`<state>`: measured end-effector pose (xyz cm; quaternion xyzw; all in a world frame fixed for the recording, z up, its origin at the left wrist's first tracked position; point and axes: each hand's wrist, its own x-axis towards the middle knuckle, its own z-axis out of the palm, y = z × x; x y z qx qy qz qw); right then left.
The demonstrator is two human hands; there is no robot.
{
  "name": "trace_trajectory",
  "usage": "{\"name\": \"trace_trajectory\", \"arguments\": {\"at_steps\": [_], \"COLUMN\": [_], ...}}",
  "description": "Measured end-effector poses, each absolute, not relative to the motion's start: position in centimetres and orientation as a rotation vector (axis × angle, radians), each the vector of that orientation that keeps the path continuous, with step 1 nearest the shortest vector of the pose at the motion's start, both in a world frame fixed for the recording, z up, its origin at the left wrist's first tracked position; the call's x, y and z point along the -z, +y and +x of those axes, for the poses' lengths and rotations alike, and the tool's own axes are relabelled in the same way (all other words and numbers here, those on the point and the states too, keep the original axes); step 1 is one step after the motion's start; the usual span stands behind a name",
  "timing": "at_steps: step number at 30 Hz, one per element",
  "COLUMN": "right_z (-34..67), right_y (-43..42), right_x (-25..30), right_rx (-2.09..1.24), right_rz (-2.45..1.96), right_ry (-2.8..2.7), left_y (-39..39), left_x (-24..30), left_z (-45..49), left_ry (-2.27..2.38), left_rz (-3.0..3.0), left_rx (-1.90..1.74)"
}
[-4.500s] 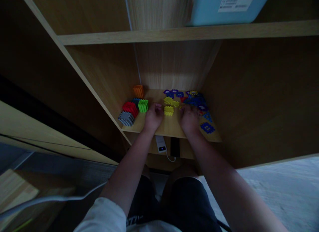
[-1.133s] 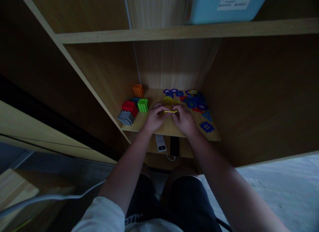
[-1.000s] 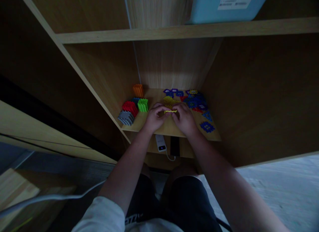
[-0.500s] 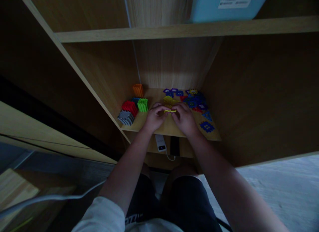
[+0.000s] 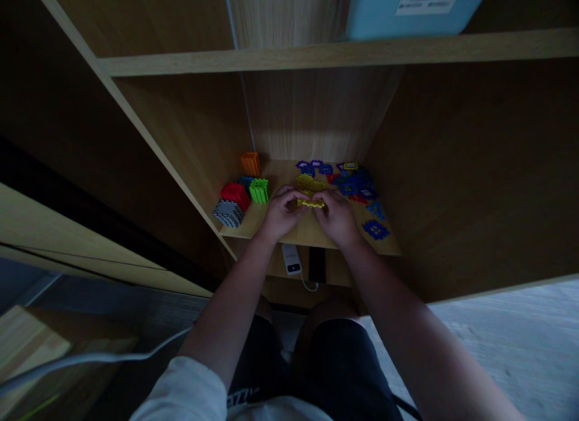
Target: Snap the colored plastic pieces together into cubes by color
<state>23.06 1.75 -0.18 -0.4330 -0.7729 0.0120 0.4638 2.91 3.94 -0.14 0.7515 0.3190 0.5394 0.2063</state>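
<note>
Between my two hands is a yellow interlocking plastic tile (image 5: 310,202) with notched edges, held just above the wooden shelf (image 5: 312,231). My left hand (image 5: 284,208) is closed on its left end. The fingers of my right hand (image 5: 333,210) pinch its right end. Whether it is one tile or several together I cannot tell. More yellow tiles (image 5: 309,181) lie on the shelf right behind my hands. Blue tiles (image 5: 357,183) are heaped to the right of my right hand, with red ones among them.
At the shelf's left stand a grey stack (image 5: 228,213), a red stack (image 5: 236,195), a green stack (image 5: 259,190) and an orange stack (image 5: 250,163). A single blue tile (image 5: 376,230) lies at front right. Below are a white power bank (image 5: 291,259) with a cable and a black object (image 5: 317,264).
The yellow tile has tilted in my hands, so that more of its face shows. My hands have hardly moved, and the stacks and heaped tiles are unchanged.
</note>
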Motion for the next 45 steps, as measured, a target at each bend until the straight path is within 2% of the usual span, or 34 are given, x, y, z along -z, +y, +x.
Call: {"name": "trace_trajectory", "arguments": {"at_steps": [15,30,45], "right_z": [22.8,23.3,23.9], "right_y": [1.7,1.9,3.8], "right_x": [0.1,-0.2,1.3], "right_rx": [-0.026,-0.235,-0.161], "right_rz": [-1.077,-0.981,-1.251], "right_ry": [-1.884,-1.812,-1.754], "left_y": [4.0,4.5,5.3], "left_x": [0.3,0.7,1.4], "left_z": [3.0,2.6,3.0], "left_ry": [0.921,1.052,1.297], "left_rz": [2.072,2.055,1.871], "left_rx": [-1.551,-1.601,-1.440]}}
